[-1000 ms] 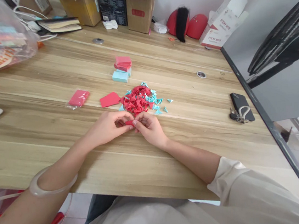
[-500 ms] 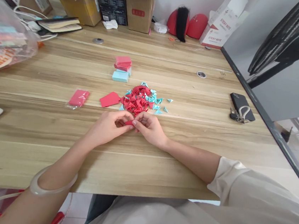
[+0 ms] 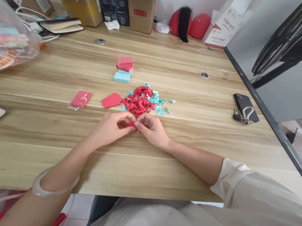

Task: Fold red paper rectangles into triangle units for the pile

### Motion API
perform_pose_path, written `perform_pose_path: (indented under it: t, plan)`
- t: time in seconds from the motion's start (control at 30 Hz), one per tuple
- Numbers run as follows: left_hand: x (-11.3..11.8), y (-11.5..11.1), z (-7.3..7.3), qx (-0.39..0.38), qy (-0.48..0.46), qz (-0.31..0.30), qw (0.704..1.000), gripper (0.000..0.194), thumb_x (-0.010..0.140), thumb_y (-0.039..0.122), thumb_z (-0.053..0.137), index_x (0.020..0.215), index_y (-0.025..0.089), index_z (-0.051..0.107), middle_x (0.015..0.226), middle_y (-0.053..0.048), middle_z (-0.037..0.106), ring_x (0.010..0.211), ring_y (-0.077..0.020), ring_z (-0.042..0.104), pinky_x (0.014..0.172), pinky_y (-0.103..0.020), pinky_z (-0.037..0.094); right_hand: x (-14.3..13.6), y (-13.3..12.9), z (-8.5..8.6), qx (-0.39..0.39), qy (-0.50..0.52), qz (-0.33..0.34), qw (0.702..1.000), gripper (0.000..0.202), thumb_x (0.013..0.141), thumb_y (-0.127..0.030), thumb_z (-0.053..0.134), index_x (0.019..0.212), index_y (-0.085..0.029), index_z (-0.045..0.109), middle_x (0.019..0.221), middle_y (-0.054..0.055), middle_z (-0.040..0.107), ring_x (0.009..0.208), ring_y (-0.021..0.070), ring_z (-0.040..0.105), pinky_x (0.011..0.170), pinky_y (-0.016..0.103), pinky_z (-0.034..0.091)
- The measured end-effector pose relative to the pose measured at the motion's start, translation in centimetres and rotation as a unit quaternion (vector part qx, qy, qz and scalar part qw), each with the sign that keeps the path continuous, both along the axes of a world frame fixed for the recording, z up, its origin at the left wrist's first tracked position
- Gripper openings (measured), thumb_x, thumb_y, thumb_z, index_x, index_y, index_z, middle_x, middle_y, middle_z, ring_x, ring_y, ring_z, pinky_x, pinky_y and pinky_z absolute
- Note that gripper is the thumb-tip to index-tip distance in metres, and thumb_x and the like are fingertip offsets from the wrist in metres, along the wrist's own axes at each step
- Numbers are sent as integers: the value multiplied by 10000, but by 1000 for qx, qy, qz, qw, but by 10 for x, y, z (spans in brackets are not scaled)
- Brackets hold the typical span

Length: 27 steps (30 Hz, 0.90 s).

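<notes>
Between my two hands is a small folded piece of red paper [image 3: 131,124], largely covered by fingers. My left hand [image 3: 114,127] pinches its left part, and my right hand [image 3: 151,127] grips the right end between thumb and fingers. Just beyond them lies a heap of folded red paper triangles [image 3: 138,104], with light blue paper triangles [image 3: 157,100] around its right side. A curved, pleated red paper piece [image 3: 143,91] rests at the heap's back. Flat red paper slips [image 3: 112,100] lie left of the heap.
A wrapped red paper pack [image 3: 81,99] lies at the left, and stacked red packs [image 3: 125,62] and a light blue pack [image 3: 122,77] stand farther back. A black phone-like object [image 3: 246,104] with keys lies right. Cardboard boxes [image 3: 143,15] line the back; a fan [image 3: 280,38] stands right.
Both hands keep their grip on the red paper with hardly any movement. The whole view has shifted very slightly.
</notes>
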State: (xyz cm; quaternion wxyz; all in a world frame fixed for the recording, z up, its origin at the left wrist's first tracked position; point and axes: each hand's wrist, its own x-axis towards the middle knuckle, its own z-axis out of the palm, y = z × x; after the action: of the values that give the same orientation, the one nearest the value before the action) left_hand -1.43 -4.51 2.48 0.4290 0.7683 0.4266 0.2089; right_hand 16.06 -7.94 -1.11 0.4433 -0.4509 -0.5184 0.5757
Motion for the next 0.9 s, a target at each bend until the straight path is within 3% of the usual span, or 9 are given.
perform_pose_path:
  t: [0.9]
  plan:
    - [1,-2,4,15,25,-1,1000,158,805,336,663,851,187,641,766,40,695,707,-75,643,667,-159,448,0,-1,-1,15,-7,15,1000,241,807,-384,601,797,-167,497,667,-23,571,569,41,532,546,179,408]
